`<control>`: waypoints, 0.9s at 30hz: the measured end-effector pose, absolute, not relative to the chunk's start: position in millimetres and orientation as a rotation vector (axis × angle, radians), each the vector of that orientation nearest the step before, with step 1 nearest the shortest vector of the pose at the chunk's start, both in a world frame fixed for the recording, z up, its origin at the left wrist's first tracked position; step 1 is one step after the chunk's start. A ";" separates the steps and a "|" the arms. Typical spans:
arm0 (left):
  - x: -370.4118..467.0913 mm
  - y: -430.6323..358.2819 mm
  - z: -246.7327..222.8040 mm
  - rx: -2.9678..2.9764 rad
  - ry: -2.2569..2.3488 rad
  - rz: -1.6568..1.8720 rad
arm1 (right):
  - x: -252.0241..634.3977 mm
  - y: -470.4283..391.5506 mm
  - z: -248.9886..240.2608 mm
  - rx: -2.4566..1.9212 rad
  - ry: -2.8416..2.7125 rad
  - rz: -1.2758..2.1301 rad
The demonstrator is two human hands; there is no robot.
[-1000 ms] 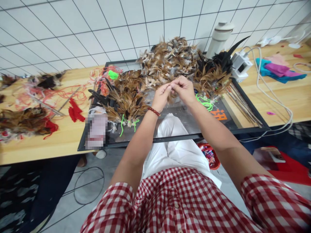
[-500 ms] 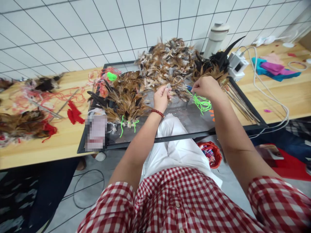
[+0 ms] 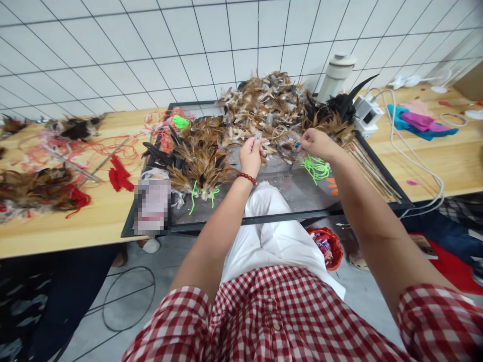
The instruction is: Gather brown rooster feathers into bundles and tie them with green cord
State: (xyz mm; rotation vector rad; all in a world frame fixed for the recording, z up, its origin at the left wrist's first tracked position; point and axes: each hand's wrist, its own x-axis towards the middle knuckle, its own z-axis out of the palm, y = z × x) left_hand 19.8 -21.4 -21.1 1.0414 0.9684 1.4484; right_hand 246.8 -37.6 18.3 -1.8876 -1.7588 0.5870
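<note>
My left hand (image 3: 250, 155), a beaded bracelet at its wrist, is closed in a pinch. A small pale feather (image 3: 258, 136) appears to stick up from its fingertips, in front of the large pile of brown feathers (image 3: 264, 103). To the right, my right hand (image 3: 317, 144) has its fingers bent together at the pile's front edge; what they hold, if anything, I cannot make out. Something small and blue shows by its fingertips. Just below lies a loose bundle of bright green string (image 3: 315, 168). Left of my hands sits a bunch of brown and black feathers (image 3: 199, 156) with green ties.
A black-framed glass tray (image 3: 279, 218) bears the feathers and thin sticks (image 3: 377, 173). Behind it stands a white bottle (image 3: 336, 75); a white charger (image 3: 367, 114) with a cable sits right. Red string (image 3: 119, 174) lies left. Below the edge is a red basket (image 3: 327, 251).
The view has tilted up a little. My right hand has shifted slightly, its fingertips now closer to the feathers and the blue bit. My left hand keeps its pinch in nearly the same place.
</note>
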 end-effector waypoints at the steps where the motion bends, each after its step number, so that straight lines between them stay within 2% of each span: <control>1: 20.3 -21.6 -21.2 1.043 0.965 1.443 | 251.0 -34.8 15.9 -1.787 -1.668 0.715; 4: 21.3 -21.3 -21.5 1.036 0.968 1.428 | 262.0 -26.3 10.5 -1.565 -1.555 0.991; 6: 21.2 -20.6 -21.7 1.023 0.971 1.430 | 268.2 -23.4 13.8 -1.550 -1.582 1.016; 12: 19.3 -20.2 -21.3 1.001 0.958 1.417 | 274.8 -32.8 58.0 -1.774 -1.947 0.647; 16: 18.8 -22.3 -17.9 0.951 0.934 1.414 | 258.0 -44.4 79.6 -1.566 -1.872 0.660; 20: 17.8 -27.8 -12.4 0.921 0.831 1.319 | 224.2 -46.5 76.7 -1.383 -2.016 0.461; 24: 16.1 -36.0 -7.2 0.943 0.715 1.115 | 190.9 -39.8 64.1 -1.140 -1.954 0.482; 27: 14.9 -38.2 -4.4 0.922 0.727 1.059 | 180.1 -32.6 55.8 -1.112 -1.871 0.484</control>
